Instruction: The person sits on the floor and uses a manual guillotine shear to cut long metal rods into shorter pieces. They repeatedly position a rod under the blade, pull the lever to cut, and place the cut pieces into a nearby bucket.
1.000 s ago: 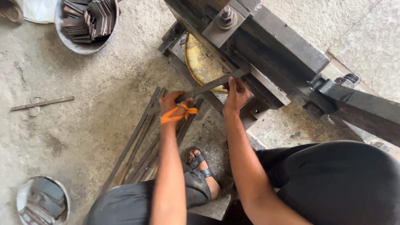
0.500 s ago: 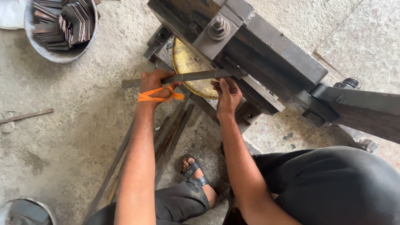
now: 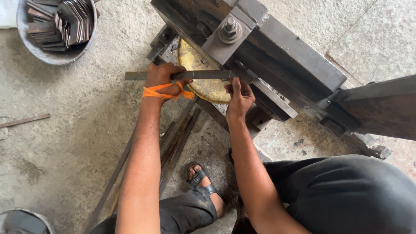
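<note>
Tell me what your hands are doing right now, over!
Left hand grips flat metal strip. Right hand steadies its far end at the heavy steel machine. Nothing blocking; yellow disc underneath.

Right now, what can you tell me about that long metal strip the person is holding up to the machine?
The metal strip is a flat, narrow, dull grey bar, steel by its look, lying level and crosswise. The left hand grips it near its left end, which juts out beyond the fist. The right hand steadies it from below, where its right end meets the heavy dark machine, above a yellow disc.
</note>
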`<state>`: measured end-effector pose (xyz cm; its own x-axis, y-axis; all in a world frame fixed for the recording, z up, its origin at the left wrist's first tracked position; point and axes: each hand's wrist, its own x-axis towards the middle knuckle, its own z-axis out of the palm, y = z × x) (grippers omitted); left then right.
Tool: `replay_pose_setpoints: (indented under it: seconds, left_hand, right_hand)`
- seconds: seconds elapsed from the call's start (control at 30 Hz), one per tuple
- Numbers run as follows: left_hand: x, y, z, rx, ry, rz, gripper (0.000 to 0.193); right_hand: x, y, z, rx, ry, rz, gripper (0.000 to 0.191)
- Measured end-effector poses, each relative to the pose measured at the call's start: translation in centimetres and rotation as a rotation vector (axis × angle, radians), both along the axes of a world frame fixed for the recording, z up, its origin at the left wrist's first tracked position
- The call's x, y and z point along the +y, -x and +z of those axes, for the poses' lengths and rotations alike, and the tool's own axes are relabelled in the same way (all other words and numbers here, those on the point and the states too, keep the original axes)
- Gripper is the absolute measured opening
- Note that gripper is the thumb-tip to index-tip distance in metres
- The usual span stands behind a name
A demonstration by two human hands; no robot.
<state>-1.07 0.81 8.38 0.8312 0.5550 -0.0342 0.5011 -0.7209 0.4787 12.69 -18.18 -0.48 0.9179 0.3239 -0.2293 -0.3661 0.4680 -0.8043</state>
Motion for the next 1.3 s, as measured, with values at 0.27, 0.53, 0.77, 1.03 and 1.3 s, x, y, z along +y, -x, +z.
replay_pose_setpoints:
  seconds: [0.27,0.53,0.77,1.03,1.3]
  left_hand:
    - [-0.3,-0.7,0.7,0.017,-0.008,0.008,0.045]
    - [-1.4,-0.4,2.0,0.033,-0.074,0.048,0.041]
    - [-2.9,-0.1,2.8,0.024,-0.068,0.113,0.040]
    - [-2.2,0.0,2.2,-0.004,0.015,0.139,0.042]
    - [-3.7,0.8,2.4,-0.048,-0.046,0.113,0.037]
  right_hand:
    - [0.4,-0.1,0.5,0.048,0.055,-0.009,0.025]
    - [0.3,-0.2,0.1,0.053,0.027,-0.001,0.022]
    - [-0.3,0.2,-0.2,-0.038,-0.036,0.125,0.026]
    - [-0.1,0.1,0.0,-0.027,-0.053,0.115,0.023]
    - [-0.2,0.2,0.1,0.011,-0.106,0.102,0.024]
